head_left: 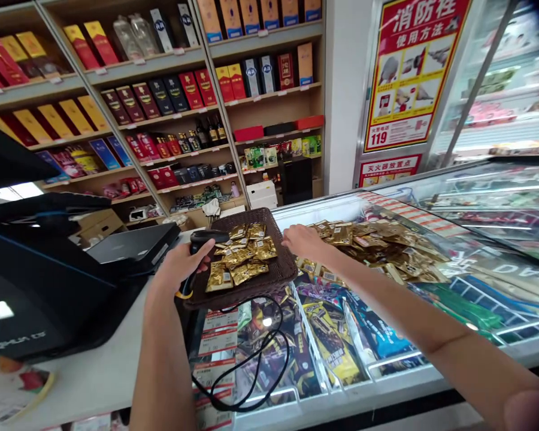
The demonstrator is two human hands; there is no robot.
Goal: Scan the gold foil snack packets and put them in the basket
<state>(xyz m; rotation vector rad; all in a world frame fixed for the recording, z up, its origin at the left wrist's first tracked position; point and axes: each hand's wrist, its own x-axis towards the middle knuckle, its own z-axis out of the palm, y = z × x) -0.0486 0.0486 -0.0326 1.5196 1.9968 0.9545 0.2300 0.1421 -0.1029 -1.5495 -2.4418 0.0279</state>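
My left hand [182, 263] is wrapped around a black barcode scanner [211, 236], whose head points right over a brown woven basket [291, 272]. Several gold foil packets [240, 257] with white barcode labels lie in that basket. At the basket's right rim is my right hand [302, 240], its fingers bent and close together. Whether they grip the rim or a small packet is hidden. Just beyond it, a large heap of similar gold packets [386, 242] rests on the freezer's glass top. A looped black cable [256, 359] hangs below the basket.
A chest freezer [354, 413] holds wrapped ice creams [330, 335] in wire racks. On the left, a dark checkout machine [40, 287] stands on a white counter [112, 374]. Shelves [161, 120] of boxed goods line the back, beside a red wall sign [413, 78].
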